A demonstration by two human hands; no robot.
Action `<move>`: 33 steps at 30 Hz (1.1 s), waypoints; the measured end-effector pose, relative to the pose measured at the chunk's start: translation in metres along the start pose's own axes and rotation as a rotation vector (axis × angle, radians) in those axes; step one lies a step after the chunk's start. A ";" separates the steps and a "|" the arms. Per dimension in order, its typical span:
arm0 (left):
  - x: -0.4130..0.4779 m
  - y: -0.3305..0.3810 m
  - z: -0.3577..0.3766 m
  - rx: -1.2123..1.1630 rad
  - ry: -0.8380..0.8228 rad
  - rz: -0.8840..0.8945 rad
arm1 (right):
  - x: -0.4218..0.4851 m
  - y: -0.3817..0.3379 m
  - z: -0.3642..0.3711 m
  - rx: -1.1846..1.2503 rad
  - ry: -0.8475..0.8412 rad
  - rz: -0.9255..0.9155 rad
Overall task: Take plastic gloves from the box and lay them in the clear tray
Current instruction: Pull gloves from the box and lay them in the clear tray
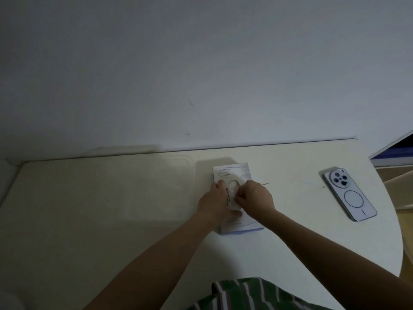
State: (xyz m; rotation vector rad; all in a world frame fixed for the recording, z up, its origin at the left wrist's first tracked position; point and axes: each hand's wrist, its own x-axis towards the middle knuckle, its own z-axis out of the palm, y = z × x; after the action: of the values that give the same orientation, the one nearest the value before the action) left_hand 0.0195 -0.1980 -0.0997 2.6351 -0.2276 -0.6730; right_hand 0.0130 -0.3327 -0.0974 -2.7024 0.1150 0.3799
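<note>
White box (234,170) lies under left grip (214,201), right grip (257,196) curled at its opening (233,184).

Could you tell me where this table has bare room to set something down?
Bare table near-left, between the clear tray and the near edge, and between the phone and the right forearm. Crowded centre: left hand and right hand on the box.

- Box (237,173): a flat white carton printed with a line drawing of a glove, lying face up toward the back edge of the table (89,231), right of centre, with an oval opening in its top.
- Gloves (233,185): pale, filmy plastic showing in the oval opening, not yet clear of the carton.
- Clear tray (145,186): see-through, with only a faint rounded outline showing, lying flat just left of the box along the back edge.
</note>
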 end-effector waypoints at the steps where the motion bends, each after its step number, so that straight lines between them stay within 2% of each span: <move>1: 0.000 0.000 0.001 0.016 -0.003 0.006 | 0.002 0.002 -0.002 0.140 -0.023 0.027; 5: 0.004 -0.003 -0.003 0.010 -0.012 -0.008 | 0.001 0.005 -0.020 0.676 -0.115 0.079; 8: 0.009 -0.006 -0.009 0.017 0.004 -0.035 | -0.004 0.002 -0.028 0.867 -0.122 0.024; 10: 0.009 -0.006 -0.011 0.021 -0.018 -0.033 | -0.006 0.005 -0.028 0.950 -0.090 0.059; 12: 0.006 -0.004 -0.010 0.030 -0.040 -0.028 | -0.007 0.012 -0.024 0.916 -0.057 0.111; 16: 0.007 -0.003 -0.009 0.061 -0.051 -0.035 | -0.006 0.023 -0.014 0.531 -0.097 0.073; 17: 0.007 -0.003 -0.010 0.063 -0.059 -0.039 | -0.005 0.022 -0.014 0.528 -0.089 0.059; 21: 0.003 0.002 -0.010 0.137 -0.059 0.003 | 0.003 0.002 -0.039 0.807 0.044 0.020; 23: 0.001 0.006 -0.010 0.178 -0.047 0.019 | 0.013 -0.006 -0.056 0.810 0.088 0.026; 25: 0.001 0.006 -0.010 0.177 -0.051 0.016 | 0.019 -0.006 -0.063 0.717 0.010 0.045; 29: 0.001 0.004 -0.011 0.109 -0.066 0.011 | 0.008 0.009 -0.044 0.272 -0.313 0.003; 31: 0.002 0.005 -0.011 0.082 -0.065 0.003 | 0.003 0.013 -0.029 0.194 -0.254 -0.025; 33: 0.003 0.005 -0.010 0.082 -0.049 -0.007 | 0.003 0.014 -0.020 0.249 -0.137 -0.024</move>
State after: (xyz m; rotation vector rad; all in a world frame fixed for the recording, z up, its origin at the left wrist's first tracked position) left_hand 0.0272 -0.2001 -0.0908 2.7006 -0.2658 -0.7459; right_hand 0.0186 -0.3540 -0.0863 -2.4227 0.0846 0.5065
